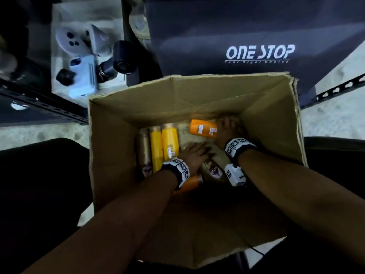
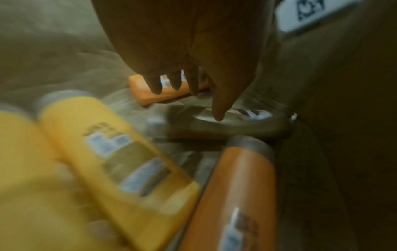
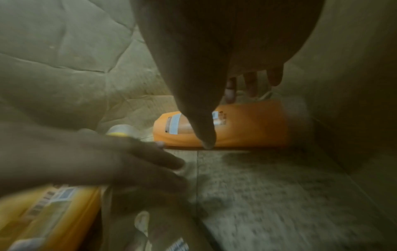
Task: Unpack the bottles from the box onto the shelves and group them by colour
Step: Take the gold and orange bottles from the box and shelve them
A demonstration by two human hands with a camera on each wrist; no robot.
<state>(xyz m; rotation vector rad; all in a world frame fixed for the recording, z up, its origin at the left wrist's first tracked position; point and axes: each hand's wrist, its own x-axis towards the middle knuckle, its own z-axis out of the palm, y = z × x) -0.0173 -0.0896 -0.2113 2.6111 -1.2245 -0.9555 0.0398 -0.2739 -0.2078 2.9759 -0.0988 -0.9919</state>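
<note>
The open cardboard box (image 1: 110, 147) holds the bottles, all lying on its floor. At nine o'clock inside lie a brown bottle (image 1: 143, 153) and two yellow bottles (image 1: 169, 141) side by side. The left hand (image 1: 194, 155) hovers near the middle with fingers spread and loose, grasping nothing; under it lies a brown bottle with a label (image 1: 214, 171), and an orange bottle (image 2: 234, 195) is beside that. At twelve o'clock another orange bottle (image 1: 203, 128) lies crosswise. The right hand (image 1: 230, 128) reaches over its end with fingers stretched out, not closed on it.
</note>
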